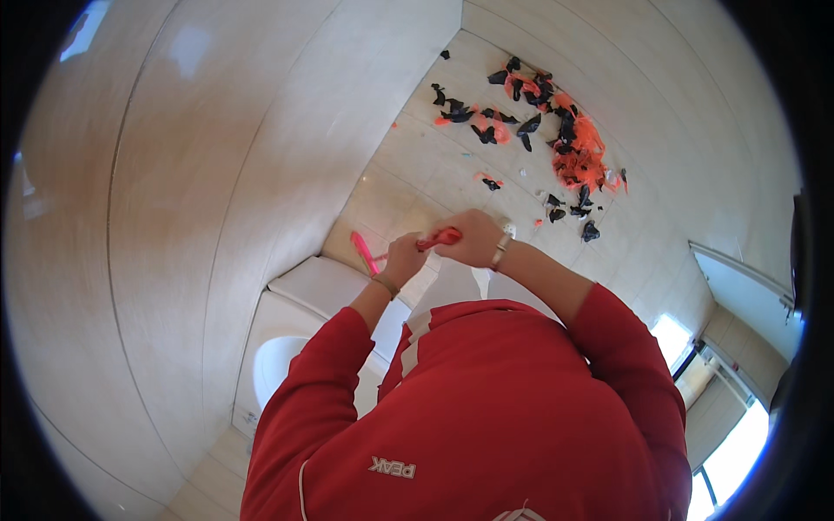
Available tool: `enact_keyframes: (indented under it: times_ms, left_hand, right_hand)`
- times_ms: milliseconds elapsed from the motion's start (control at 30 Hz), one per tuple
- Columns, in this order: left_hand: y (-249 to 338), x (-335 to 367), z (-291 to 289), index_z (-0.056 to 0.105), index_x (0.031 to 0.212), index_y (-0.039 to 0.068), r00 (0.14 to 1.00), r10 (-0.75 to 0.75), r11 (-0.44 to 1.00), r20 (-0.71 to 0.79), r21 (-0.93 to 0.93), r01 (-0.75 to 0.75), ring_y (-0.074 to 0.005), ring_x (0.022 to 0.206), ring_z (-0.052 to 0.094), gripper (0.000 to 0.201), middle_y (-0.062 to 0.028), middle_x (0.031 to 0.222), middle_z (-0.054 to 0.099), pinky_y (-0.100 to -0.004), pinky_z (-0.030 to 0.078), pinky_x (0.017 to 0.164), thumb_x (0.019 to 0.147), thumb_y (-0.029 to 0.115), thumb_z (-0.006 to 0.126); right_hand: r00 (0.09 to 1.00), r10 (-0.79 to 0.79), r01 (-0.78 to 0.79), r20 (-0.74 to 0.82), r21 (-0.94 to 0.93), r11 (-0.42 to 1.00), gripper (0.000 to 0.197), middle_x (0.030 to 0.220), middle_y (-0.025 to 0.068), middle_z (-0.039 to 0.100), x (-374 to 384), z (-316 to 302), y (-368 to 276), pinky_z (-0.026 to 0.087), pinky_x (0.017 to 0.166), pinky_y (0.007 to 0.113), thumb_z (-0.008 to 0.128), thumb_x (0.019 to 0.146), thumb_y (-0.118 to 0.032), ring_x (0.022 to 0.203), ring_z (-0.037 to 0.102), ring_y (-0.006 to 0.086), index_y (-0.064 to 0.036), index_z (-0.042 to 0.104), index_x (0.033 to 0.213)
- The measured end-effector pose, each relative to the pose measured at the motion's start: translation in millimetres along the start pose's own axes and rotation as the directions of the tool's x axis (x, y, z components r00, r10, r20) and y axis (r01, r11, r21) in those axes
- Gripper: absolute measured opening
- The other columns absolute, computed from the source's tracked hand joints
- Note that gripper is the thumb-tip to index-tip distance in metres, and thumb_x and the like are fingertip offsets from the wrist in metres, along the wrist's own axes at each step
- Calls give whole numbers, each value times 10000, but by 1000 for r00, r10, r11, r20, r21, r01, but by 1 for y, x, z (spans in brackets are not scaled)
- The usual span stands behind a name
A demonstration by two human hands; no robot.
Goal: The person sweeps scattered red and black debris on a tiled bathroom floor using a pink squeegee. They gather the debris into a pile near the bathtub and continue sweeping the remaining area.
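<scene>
Tiled floor [417, 174], black and orange scraps [556, 130] at one o'clock. My left hand [405, 258] and right hand [473, 238] fingers are clamped on a pink handle [437, 239].

Both fists hide most of the red tool [437, 239] they grip; scraps [556, 130] beyond are too small to identify.

No packages, signs or screens are to be seen. One label alone is shown: a small white printed mark [393, 468] on the red top [486, 408], at 6 o'clock in the picture, upside down to the camera.
</scene>
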State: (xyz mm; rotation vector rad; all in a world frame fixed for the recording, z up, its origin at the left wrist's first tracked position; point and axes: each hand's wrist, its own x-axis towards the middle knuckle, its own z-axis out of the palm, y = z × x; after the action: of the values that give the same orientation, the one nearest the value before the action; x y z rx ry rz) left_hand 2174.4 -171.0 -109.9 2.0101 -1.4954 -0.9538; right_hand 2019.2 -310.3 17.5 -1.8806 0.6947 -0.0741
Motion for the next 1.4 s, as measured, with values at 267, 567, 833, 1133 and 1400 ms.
enact_keyframes:
  times_ms: [267,567,833,1133,1400]
  left_hand:
    - [63,49,19,551,736,47,955,202,941,-217,-227,-251,-360,671,587,145,-148,700,579,-417,444,579,746,102,685]
    - [108,64,-37,449,643,6,908,414,875,-67,-245,-417,-302,590,514,264,-129,607,490,-363,402,552,768,53,677]
    - [41,154,-12,625,739,65,900,344,917,268,108,-383,-370,780,619,144,-162,779,626,-467,477,683,799,195,641]
    - [119,170,32,612,711,51,852,522,844,-35,-125,-522,-367,722,605,140,-152,734,612,-446,464,630,791,158,654]
    - [194,93,-29,538,919,33,850,527,818,-16,-262,-512,-344,740,565,188,-140,821,568,-414,439,645,783,82,658]
  right_hand:
    - [991,-70,42,-115,-234,971,177,764,114,670,-25,-43,-21,514,639,394,656,735,-173,687,644,308,-145,707,902]
    - [959,-149,80,-241,-275,958,207,652,135,615,-62,-56,-77,483,561,435,650,768,-185,603,624,317,-117,662,963]
    - [859,186,-71,-478,248,966,209,807,145,688,-9,-51,9,535,658,333,719,755,-158,689,665,299,-79,709,947]
    - [777,-72,-73,-625,-203,977,230,742,138,658,-61,-79,-7,498,581,327,717,764,-102,623,642,280,-57,690,987]
    - [722,-265,-16,-639,-398,917,288,622,69,575,-81,-69,-41,439,471,357,700,763,-137,515,580,235,-91,637,1040]
